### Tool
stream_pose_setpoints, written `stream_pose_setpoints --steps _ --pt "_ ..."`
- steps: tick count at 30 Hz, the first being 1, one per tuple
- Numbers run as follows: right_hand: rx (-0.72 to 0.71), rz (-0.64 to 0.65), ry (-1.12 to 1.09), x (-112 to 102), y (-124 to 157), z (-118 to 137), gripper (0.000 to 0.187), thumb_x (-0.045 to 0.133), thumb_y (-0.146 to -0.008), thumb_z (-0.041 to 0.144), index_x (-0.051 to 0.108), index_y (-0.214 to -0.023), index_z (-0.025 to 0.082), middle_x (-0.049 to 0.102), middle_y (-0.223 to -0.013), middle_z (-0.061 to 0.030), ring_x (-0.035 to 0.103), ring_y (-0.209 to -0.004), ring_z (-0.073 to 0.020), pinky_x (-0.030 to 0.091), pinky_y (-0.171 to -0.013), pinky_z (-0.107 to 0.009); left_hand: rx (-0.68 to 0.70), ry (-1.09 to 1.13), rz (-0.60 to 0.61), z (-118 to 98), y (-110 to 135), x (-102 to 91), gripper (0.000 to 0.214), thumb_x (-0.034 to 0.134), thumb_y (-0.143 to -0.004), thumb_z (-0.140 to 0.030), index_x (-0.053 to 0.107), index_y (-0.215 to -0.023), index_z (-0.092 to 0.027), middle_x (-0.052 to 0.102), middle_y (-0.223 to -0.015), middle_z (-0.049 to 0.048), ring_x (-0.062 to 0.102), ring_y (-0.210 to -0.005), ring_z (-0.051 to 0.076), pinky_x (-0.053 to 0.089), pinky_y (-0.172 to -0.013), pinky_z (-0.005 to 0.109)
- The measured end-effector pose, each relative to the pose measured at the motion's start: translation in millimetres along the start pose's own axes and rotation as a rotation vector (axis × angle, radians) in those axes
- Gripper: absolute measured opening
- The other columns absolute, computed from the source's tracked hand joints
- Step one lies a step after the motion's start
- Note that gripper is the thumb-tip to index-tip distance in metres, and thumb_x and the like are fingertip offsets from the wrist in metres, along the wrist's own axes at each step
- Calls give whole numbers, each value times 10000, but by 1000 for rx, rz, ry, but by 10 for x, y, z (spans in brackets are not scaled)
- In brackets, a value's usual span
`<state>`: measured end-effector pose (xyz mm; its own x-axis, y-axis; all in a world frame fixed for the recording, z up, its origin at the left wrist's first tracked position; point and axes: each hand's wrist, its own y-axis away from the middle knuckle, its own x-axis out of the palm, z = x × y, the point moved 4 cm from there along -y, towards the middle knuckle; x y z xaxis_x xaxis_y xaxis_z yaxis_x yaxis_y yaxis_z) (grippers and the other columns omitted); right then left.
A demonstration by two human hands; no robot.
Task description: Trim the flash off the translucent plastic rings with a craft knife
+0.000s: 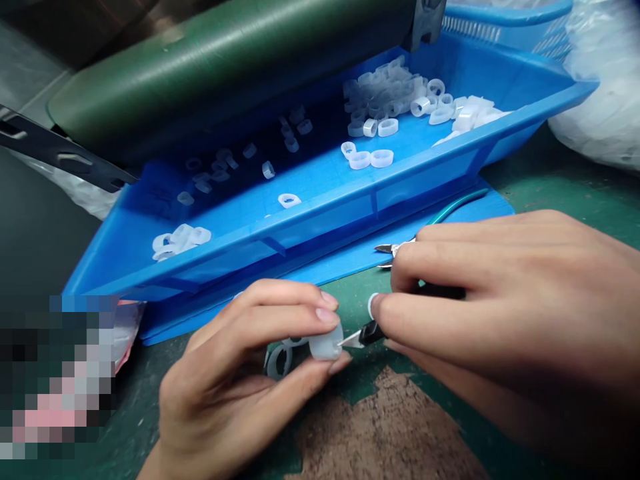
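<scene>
left hand (235, 380): fingers and thumb curled, pinching a translucent silicone ring (325, 343) at the fingertips, above a green cutting mat (550, 173), just beyond the near edge of the tray. the ring's opening is hidden by the fingers, so its axis cannot be told.

right hand (500, 313): thumb and forefinger pressed on a black-handled craft knife (363, 335), its handle mostly hidden. the long axis runs leftward and slightly down, with the blade tip touching the ring's right side.

nearby: two or more pale rings (279, 360), partly under the left hand; side cutters (395, 250), green grip curving along the tray's near edge, head partly behind the right fingers.

blue plastic tray (320, 223), tilted: pale rings (385, 93) heaped toward the far right corner, others scattered, those in the shadow of a dark green roller (200, 67) hard to make out.

lower left corner: pixelated, unreadable.
</scene>
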<state>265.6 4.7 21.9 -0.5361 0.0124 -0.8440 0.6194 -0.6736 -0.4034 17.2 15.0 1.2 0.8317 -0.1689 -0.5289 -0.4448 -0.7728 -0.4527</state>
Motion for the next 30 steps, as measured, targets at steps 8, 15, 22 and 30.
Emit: stream_pose_setpoints --steps 8,15,22,30 --pt "23 -3 -46 9 -6 -27 222 692 -954 83 615 -870 273 524 -810 -14 328 -684 -222 171 -601 -426 44 -8 4 -5 -18 -20 492 979 -887 -67 900 -1283 -347 937 -1143 -7 903 -1011 265 809 -829 395" --pt "6 -11 -69 -27 4 -45 272 765 -808 79 587 -863 276 506 -814 -2 330 -686 -213 174 -589 -405 37 -32 24 42 18 -36 481 990 -873 -102 905 -1286 -334 929 -1176 12 902 -1023 266 806 -819 384" --pt "38 39 -111 -8 -39 -64 235 789 -862 120 610 -846 272 526 -790 1 337 -663 -192 175 -574 -396 -38 -42 -38 103 114 -27 536 1022 -808 -119 918 -1273 -366 917 -1204 27 868 -1023 306 808 -786 462" --pt "9 -48 -124 -20 -21 -60 258 762 -915 91 597 -845 277 531 -815 15 349 -675 -188 182 -579 -410 -35 -68 25 44 49 -42 337 947 -1036 -205 898 -1318 -384 908 -1224 17 883 -1086 267 816 -864 430"
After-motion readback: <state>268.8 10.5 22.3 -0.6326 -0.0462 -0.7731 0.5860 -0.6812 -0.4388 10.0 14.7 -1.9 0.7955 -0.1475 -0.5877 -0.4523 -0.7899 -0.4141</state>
